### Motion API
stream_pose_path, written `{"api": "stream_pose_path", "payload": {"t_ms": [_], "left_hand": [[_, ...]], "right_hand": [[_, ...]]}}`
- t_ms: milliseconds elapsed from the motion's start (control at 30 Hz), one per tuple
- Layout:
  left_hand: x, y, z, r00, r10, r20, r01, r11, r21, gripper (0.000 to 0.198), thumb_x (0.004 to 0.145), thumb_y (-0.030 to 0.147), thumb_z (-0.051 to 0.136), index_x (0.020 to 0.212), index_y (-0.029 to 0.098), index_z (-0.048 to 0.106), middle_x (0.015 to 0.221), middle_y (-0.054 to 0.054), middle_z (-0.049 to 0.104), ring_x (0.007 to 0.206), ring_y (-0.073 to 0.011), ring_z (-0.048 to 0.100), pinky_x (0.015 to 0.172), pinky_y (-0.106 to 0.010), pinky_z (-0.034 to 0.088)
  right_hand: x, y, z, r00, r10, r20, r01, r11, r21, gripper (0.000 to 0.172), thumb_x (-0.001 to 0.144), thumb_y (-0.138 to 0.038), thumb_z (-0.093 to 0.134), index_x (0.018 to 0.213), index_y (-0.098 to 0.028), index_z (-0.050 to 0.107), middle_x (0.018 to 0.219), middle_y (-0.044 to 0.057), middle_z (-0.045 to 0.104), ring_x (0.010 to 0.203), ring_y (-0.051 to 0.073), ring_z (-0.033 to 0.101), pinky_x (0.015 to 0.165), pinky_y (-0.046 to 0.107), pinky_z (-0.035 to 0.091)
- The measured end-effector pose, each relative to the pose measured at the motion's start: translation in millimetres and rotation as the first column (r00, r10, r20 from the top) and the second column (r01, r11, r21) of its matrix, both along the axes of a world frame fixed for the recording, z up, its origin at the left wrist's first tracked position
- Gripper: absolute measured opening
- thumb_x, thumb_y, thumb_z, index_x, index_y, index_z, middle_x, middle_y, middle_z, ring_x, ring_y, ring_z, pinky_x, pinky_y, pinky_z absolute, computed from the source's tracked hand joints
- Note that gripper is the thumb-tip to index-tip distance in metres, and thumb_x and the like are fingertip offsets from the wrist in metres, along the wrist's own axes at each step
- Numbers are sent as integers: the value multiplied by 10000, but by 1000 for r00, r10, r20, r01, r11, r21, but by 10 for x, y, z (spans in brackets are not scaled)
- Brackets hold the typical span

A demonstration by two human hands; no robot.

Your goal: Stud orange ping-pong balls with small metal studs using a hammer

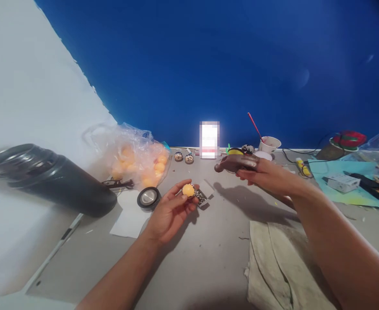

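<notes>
Near the middle of the table my left hand (173, 211) holds an orange ball (188, 190) between thumb and fingers. Shiny pieces show along the ball's edge. Just beyond those fingers sits a small open box (201, 198) of shiny little bits. My right hand (270, 174) is raised over the table, wrapped round a dark brown tool (236, 163) with a knobbed nose pointing left; its exact kind is unclear. At the back stand two silvery, patterned balls, one to the left (178, 156) and one to the right (189, 159).
A clear bag of orange balls (159, 165), a dark flask (57, 181) and a round lid (148, 198) are on the left. A bright blurred screen (209, 140) leans at the wall. On the right are a paper cup (271, 144), folded cloth (273, 262) and white box (343, 182).
</notes>
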State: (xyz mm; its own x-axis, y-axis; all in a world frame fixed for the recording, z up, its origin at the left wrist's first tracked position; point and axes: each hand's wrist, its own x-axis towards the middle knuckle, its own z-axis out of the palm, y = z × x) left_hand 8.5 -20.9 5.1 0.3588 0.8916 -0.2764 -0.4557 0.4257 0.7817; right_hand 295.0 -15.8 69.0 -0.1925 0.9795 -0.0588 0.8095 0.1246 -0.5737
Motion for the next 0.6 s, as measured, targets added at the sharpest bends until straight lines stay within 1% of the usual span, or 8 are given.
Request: {"api": "stream_pose_path", "payload": {"t_ms": [67, 133, 167, 233, 300, 433, 500, 600], "left_hand": [[-17, 6, 5, 996, -7, 85, 11, 999, -44, 433, 761, 187, 795, 1181, 179, 691, 1024, -90, 710, 745, -120, 623, 613, -222, 501], [-27, 16, -5, 992, -16, 128, 24, 998, -60, 390, 809, 242, 779, 1187, 188, 700, 963, -76, 698, 665, -96, 561, 544, -207, 459], [-28, 24, -13, 990, -23, 142, 33, 997, -72, 372, 831, 269, 767, 1189, 193, 702, 986, -83, 702, 657, -95, 550, 542, -212, 458], [-22, 42, -31, 986, -36, 164, 54, 993, -109, 336, 858, 289, 742, 1179, 195, 707, 1098, -113, 708, 697, -110, 573, 591, -235, 493], [-11, 58, -47, 982, -35, 184, 61, 988, -138, 290, 867, 276, 725, 1138, 173, 719, 1118, -122, 705, 734, -121, 590, 624, -241, 507], [15, 68, -73, 976, -24, 216, 57, 987, -151, 246, 885, 268, 702, 1097, 144, 726, 947, -82, 689, 669, -100, 551, 568, -206, 473], [24, 58, -82, 976, -26, 218, 59, 987, -149, 215, 892, 288, 699, 1050, 145, 728, 946, -81, 690, 650, -98, 542, 553, -205, 469], [33, 39, -91, 977, -24, 210, 55, 988, -146, 168, 892, 301, 707, 950, 143, 722, 908, -71, 689, 640, -104, 546, 546, -206, 469]], "right_hand": [[-83, -56, 57, 990, -66, -123, 72, 997, 41, 338, 949, -421, 511, 1164, -221, 678, 905, 60, 707, 761, 217, 644, 621, 309, 494], [-161, -103, 82, 979, -129, -157, 141, 988, 69, 334, 927, -469, 546, 1017, -186, 698, 765, 50, 661, 652, 203, 599, 555, 312, 460], [-192, -123, 92, 974, -163, -159, 178, 981, 83, 342, 923, -490, 552, 964, -183, 696, 719, 44, 638, 616, 196, 578, 537, 314, 447], [-241, -162, 119, 966, -189, -178, 215, 966, 141, 338, 934, -492, 545, 977, -194, 698, 717, 45, 639, 621, 202, 576, 544, 325, 453], [-294, -208, 160, 970, -139, -198, 184, 955, 234, 306, 953, -446, 536, 1078, -224, 704, 804, 59, 684, 707, 227, 614, 608, 344, 493], [-480, -297, 180, 979, 45, -197, 36, 919, 392, 306, 978, -335, 517, 1204, -266, 710, 1048, 78, 744, 977, 267, 668, 837, 395, 543], [-597, -316, 118, 986, 96, -139, -34, 918, 395, 324, 976, -317, 528, 1237, -264, 713, 1140, 84, 747, 1058, 273, 668, 920, 406, 532], [-723, -315, 5, 990, 137, -17, -125, 941, 315, 340, 972, -329, 541, 1255, -265, 719, 1172, 81, 755, 1040, 274, 691, 933, 398, 533]]}}
